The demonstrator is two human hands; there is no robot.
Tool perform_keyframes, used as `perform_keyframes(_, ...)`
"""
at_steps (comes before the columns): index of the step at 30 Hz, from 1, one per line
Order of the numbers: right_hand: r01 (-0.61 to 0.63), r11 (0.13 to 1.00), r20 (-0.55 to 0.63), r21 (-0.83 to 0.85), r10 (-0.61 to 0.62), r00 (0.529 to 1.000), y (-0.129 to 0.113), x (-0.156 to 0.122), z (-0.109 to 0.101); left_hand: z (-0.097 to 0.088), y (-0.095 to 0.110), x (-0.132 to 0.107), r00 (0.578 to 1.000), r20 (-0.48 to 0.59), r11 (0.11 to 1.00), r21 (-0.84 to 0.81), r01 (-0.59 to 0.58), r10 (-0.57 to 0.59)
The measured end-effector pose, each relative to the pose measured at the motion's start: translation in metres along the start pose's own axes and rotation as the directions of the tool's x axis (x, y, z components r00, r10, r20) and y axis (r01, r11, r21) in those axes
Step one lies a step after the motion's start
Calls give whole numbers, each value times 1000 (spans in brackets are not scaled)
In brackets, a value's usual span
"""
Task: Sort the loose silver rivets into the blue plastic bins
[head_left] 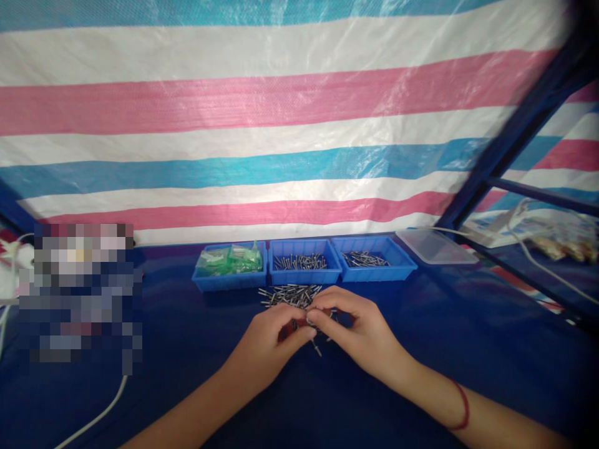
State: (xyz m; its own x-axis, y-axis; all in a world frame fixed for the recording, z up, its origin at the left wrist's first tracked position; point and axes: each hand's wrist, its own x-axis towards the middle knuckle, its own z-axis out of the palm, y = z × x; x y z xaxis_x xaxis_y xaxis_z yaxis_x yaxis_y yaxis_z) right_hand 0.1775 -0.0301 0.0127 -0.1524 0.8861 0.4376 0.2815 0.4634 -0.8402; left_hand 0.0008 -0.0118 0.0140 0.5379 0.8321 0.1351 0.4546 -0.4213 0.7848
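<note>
Striped plastic sheeting (281,112) in blue, white and pink hangs behind a dark blue tabletop (187,349), and through the head camera I watch both hands at work near the middle of it. I see the left hand (276,337) and the right hand (365,327) brought together, fingers curled and thumbs drawn in to a narrow gap, tips meeting or nearly so; whether a small part is pinched between them I cannot tell, since the fingers hide it. One thin metal piece (317,349) shows just below the fingertips, and I cannot make out whether it is held or lies on the table. Directly beyond the hands, and partly behind them, I have a loose pile of slim metal pieces (290,294) on the tabletop, in front of a row of three blue trays. Inside the middle tray (306,276) and the right tray (381,274) similar pieces lie scattered, while the left tray (229,282) holds green and clear plastic bags (234,260). Judging progress, I count the pieces in those two trays as perhaps sorted or set aside, and the pile as work left to handle; it looks sizeable, so I would call this partway along. I cannot tell whether the bags are finished work. Beside the right tray I also see a translucent lid (440,246).
</note>
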Motion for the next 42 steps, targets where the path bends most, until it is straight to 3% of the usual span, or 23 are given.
perform_keyframes(7, 32, 999, -19, 6, -32, 999, -1, 1, -1, -5, 3, 1, 1000, -7, 999, 28, -26, 27)
perform_keyframes(15, 59, 998, -5, -8, -59, 998, -6, 1, -5, -5, 2, 2, 996, -91, 1000, 10, 0, 1)
perform_keyframes(24, 127, 979, 6, -156, -128, 992, -1, 5, -10, -6, 1, 0, 980, -201, 999, -43, -18, 8)
perform_keyframes(31, 236, 945, 112, -227, -215, 970, 1, 8, -14, -8, 3, -1, 979, -201, 999, 19, -36, 39)
perform_keyframes(34, 236, 912, -9, -336, -254, 967, 7, 17, -29, -13, 4, -1, 980, -193, 992, 128, -22, 47)
perform_keyframes(38, 61, 833, -256, -550, -238, 937, 28, 33, -62, -24, 2, -1, 984, -126, 936, 344, -74, 124)
perform_keyframes(42, -71, 700, -270, -711, -178, 946, 49, 43, -88, -32, -7, 0, 993, -68, 832, 553, -40, 92)
